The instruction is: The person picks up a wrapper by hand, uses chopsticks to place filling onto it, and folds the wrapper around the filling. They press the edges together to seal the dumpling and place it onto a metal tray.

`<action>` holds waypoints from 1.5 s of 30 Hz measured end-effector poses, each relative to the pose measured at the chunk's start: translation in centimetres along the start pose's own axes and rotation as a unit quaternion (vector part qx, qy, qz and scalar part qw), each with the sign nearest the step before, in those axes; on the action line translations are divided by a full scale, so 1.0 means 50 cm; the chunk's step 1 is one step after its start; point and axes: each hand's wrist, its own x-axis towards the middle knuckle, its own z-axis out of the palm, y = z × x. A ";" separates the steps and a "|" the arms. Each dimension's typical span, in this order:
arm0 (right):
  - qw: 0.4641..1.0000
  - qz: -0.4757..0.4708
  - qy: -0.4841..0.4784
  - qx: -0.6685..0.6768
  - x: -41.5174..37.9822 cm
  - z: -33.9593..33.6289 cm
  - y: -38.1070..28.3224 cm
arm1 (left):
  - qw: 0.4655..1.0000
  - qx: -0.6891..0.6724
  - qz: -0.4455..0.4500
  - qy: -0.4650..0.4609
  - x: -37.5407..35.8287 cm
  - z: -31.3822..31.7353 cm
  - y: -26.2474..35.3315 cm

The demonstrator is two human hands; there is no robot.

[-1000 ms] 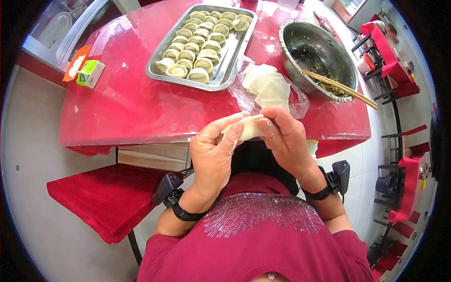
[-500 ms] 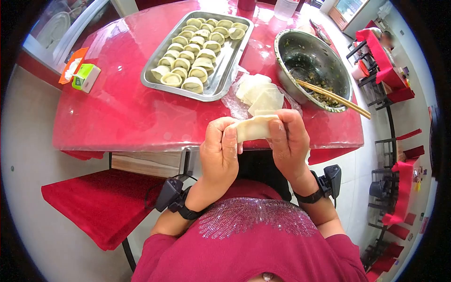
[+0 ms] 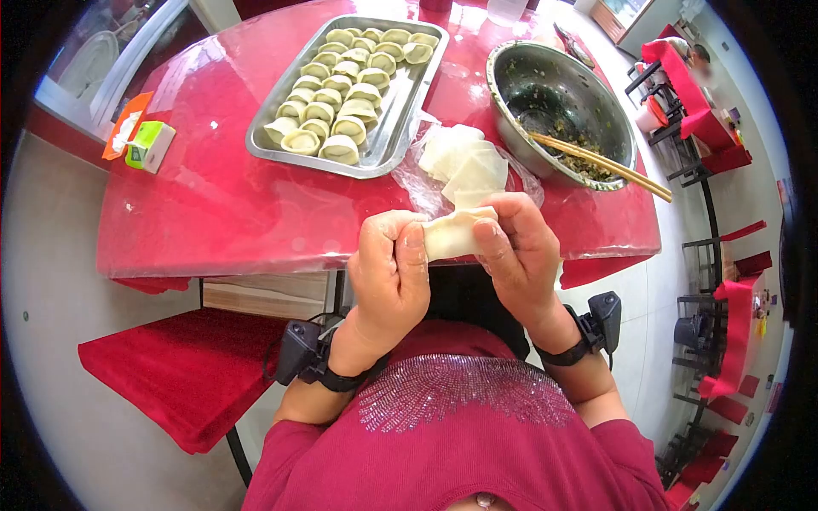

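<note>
Between my hands, close to the table's front edge, is a pale folded dumpling (image 3: pixel 452 236). My left hand (image 3: pixel 388 268) pinches its left end between thumb and fingers. The right end is gripped by my right hand (image 3: pixel 521 255), thumb in front and fingers behind. Just beyond my hands, a stack of dumpling wrappers (image 3: pixel 477 170) lies on a clear plastic bag (image 3: pixel 416 177). Behind to the right stands a metal bowl (image 3: pixel 504 119) with dark green filling (image 3: pixel 588 162) inside. Wooden chopsticks (image 3: pixel 601 164) rest across its rim.
A metal tray (image 3: pixel 400 111) at the back left holds rows of folded dumplings (image 3: pixel 341 85). A green-and-white box (image 3: pixel 151 146) and an orange packet (image 3: pixel 128 125) lie at the far left. Below the table's left side is a red-covered seat (image 3: pixel 183 375). Another person (image 3: pixel 700 64) is in the background.
Both hands still pinch the dumpling and have shifted very slightly left. The tray, bowl and wrappers sit a little higher and further left in view.
</note>
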 end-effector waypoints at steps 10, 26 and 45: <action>0.984 -0.119 -0.058 -0.122 0.014 -0.032 -0.029 | 0.980 -0.124 -0.105 -0.115 0.023 -0.021 0.019; 0.961 -0.168 -0.173 -0.138 0.018 -0.064 -0.028 | 0.960 0.000 0.079 -0.269 0.053 -0.036 0.033; 0.945 -0.213 -0.171 -0.178 0.019 -0.064 -0.032 | 0.962 0.010 0.108 -0.251 0.047 -0.027 0.027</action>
